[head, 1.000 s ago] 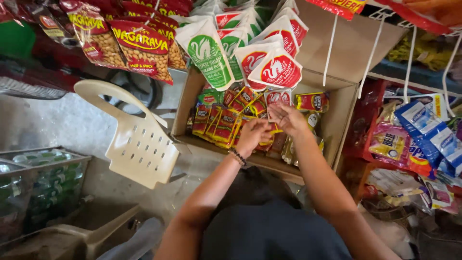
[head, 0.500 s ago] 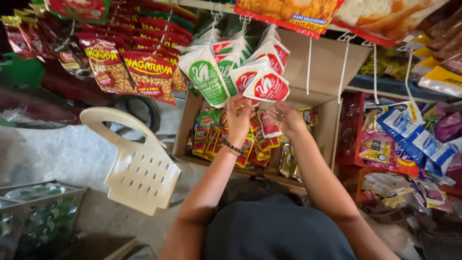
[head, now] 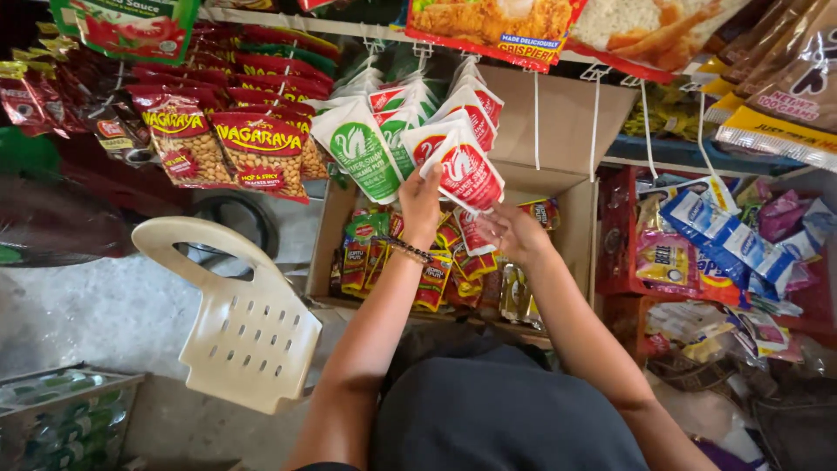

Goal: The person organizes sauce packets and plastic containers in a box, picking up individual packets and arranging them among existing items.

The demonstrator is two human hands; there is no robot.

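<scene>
My left hand [head: 420, 206] is raised and grips the lower edge of a hanging white-and-red sachet [head: 468, 173] in a bunch of white sachets. My right hand [head: 513, 234] is just below it, fingers pinching a small red-and-white sachet [head: 475, 234]. Both hands hover over an open cardboard box [head: 580, 209] filled with several red, green and yellow packets [head: 366, 253]. A beaded bracelet [head: 403, 250] circles my left wrist.
A cream plastic chair [head: 248, 327] lies tipped at the left. Strips of red peanut packets [head: 261, 153] hang at the upper left, blue sachets [head: 719, 235] and other packs crowd the right shelves. A wire crate of green bottles [head: 61, 419] sits at the lower left.
Both hands rose out of the box toward the hanging white sachets. The left hand took hold of one hanging sachet; the right hand came up holding a small sachet.
</scene>
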